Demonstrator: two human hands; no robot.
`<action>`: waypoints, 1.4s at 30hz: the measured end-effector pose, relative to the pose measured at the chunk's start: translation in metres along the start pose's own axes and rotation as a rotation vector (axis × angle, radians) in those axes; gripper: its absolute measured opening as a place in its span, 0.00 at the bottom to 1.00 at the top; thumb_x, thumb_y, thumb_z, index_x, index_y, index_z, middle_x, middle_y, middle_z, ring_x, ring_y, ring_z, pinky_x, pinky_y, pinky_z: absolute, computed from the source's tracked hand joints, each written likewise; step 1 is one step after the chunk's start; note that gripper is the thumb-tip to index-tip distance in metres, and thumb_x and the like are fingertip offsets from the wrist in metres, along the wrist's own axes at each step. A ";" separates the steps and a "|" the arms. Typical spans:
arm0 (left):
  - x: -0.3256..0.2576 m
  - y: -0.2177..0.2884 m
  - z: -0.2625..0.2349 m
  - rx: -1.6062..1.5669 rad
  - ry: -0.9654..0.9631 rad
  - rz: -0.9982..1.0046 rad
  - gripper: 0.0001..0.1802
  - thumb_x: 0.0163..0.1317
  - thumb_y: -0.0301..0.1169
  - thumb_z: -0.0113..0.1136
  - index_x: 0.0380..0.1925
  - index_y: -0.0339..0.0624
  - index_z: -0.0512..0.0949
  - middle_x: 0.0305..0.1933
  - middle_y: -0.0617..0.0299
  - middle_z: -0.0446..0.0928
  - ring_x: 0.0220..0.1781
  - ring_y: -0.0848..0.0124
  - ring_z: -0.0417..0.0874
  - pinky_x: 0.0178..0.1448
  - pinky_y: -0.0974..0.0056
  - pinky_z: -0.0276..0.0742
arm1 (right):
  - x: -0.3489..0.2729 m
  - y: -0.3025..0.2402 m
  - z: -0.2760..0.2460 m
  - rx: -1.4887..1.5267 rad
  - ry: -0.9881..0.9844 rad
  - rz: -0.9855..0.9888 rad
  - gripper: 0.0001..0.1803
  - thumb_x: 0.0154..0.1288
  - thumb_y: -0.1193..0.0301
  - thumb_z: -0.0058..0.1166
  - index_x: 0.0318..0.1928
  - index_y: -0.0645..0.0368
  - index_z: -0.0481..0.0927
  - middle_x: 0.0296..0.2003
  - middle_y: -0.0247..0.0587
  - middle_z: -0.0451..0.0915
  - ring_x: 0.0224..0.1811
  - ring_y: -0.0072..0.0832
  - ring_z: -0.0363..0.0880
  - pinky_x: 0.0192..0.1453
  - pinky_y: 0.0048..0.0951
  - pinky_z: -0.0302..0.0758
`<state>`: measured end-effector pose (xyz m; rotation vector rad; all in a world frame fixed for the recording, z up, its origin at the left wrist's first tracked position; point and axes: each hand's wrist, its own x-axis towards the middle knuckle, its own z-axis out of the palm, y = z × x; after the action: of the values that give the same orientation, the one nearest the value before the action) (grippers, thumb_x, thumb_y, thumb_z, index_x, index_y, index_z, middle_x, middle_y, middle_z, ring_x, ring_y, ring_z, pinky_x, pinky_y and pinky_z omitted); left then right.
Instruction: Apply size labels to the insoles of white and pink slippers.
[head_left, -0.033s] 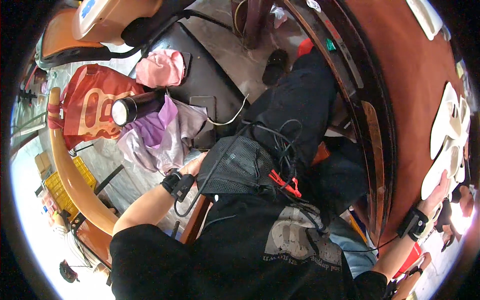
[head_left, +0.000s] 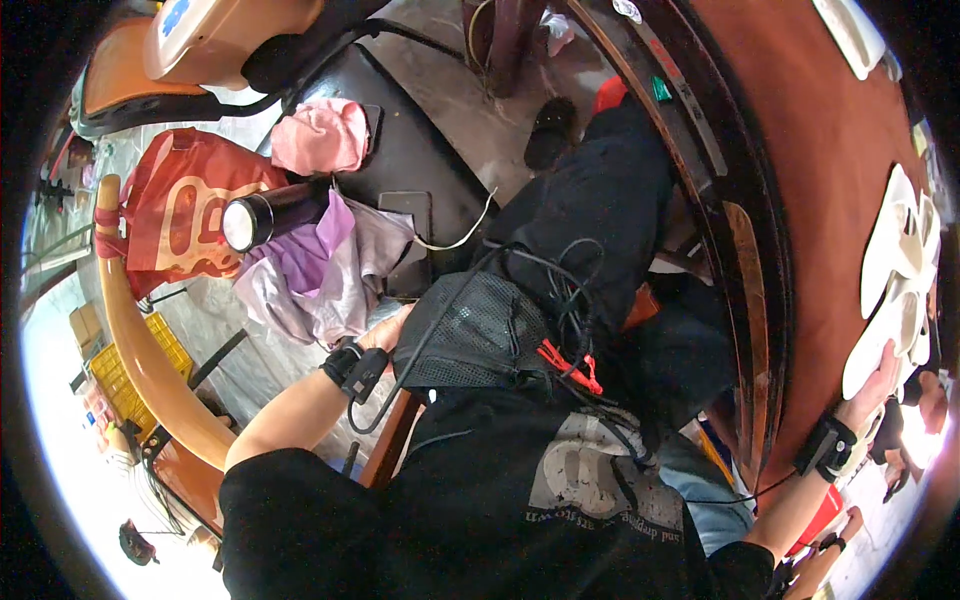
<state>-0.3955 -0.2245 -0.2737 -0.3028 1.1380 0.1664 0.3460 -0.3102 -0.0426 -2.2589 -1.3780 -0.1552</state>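
Note:
My right hand (head_left: 872, 390) rests at the right edge of the brown tabletop, touching the nearest of several white slipper-shaped pieces (head_left: 858, 370). Its visible fingers look stretched out; the far side of the hand is hard to make out. Another white slipper-shaped piece (head_left: 885, 245) lies farther along the table. My left hand (head_left: 388, 328) is down beside a black mesh pouch (head_left: 465, 330) on my lap, its fingers hidden behind the pouch. Black cables (head_left: 570, 290) run from the pouch, and a red tag (head_left: 570, 366) hangs by them. Both wrists wear black strapped devices.
On the black bench (head_left: 410, 120) at left lie a phone (head_left: 405, 207), a pink cloth (head_left: 322, 137), a lilac cloth (head_left: 325, 285) and a dark bottle (head_left: 275, 214). A red bag (head_left: 185, 205) and a curved wooden armrest (head_left: 150, 350) stand beyond. Other people's arms (head_left: 825, 560) show lower right.

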 end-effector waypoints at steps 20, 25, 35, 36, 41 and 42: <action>-0.001 0.007 0.018 0.423 -0.316 0.199 0.36 0.71 0.57 0.56 0.70 0.48 0.67 0.67 0.64 0.73 0.66 0.70 0.74 0.70 0.59 0.70 | 0.004 -0.054 0.011 0.378 0.085 0.503 0.18 0.76 0.61 0.48 0.50 0.65 0.79 0.46 0.44 0.79 0.49 0.32 0.80 0.56 0.33 0.75; 0.000 0.006 0.022 0.524 -0.406 0.271 0.37 0.73 0.56 0.50 0.74 0.47 0.61 0.70 0.63 0.70 0.68 0.70 0.73 0.71 0.60 0.70 | 0.007 -0.034 0.006 0.392 0.080 0.503 0.18 0.76 0.61 0.48 0.51 0.64 0.78 0.46 0.44 0.79 0.49 0.33 0.80 0.57 0.34 0.75; -0.001 0.009 0.034 0.563 -0.495 0.295 0.44 0.71 0.60 0.50 0.77 0.46 0.55 0.73 0.62 0.67 0.70 0.70 0.71 0.73 0.60 0.68 | 0.004 -0.044 0.009 0.366 0.114 0.502 0.17 0.75 0.60 0.50 0.49 0.63 0.77 0.46 0.43 0.79 0.47 0.32 0.80 0.56 0.34 0.76; -0.001 0.008 0.034 0.559 -0.472 0.281 0.42 0.72 0.59 0.49 0.76 0.45 0.56 0.73 0.62 0.67 0.70 0.70 0.70 0.74 0.61 0.65 | 0.004 -0.048 0.010 0.384 0.129 0.516 0.17 0.75 0.60 0.50 0.50 0.63 0.77 0.47 0.43 0.79 0.48 0.32 0.80 0.56 0.34 0.76; 0.004 0.006 0.032 0.516 -0.485 0.271 0.40 0.74 0.58 0.48 0.75 0.44 0.59 0.73 0.63 0.67 0.72 0.70 0.68 0.75 0.62 0.61 | 0.003 -0.061 0.014 0.329 0.150 0.502 0.19 0.74 0.59 0.52 0.52 0.62 0.77 0.48 0.42 0.79 0.49 0.32 0.80 0.57 0.33 0.75; 0.005 0.006 0.031 0.510 -0.486 0.270 0.41 0.73 0.59 0.48 0.75 0.44 0.59 0.73 0.62 0.67 0.72 0.70 0.68 0.75 0.61 0.61 | 0.004 -0.063 0.014 0.379 0.134 0.493 0.19 0.75 0.59 0.52 0.52 0.62 0.77 0.48 0.42 0.79 0.50 0.32 0.80 0.58 0.33 0.75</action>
<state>-0.3681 -0.2087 -0.2671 0.3344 0.6984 0.1689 0.2917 -0.2775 -0.0322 -2.1404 -0.6809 0.1107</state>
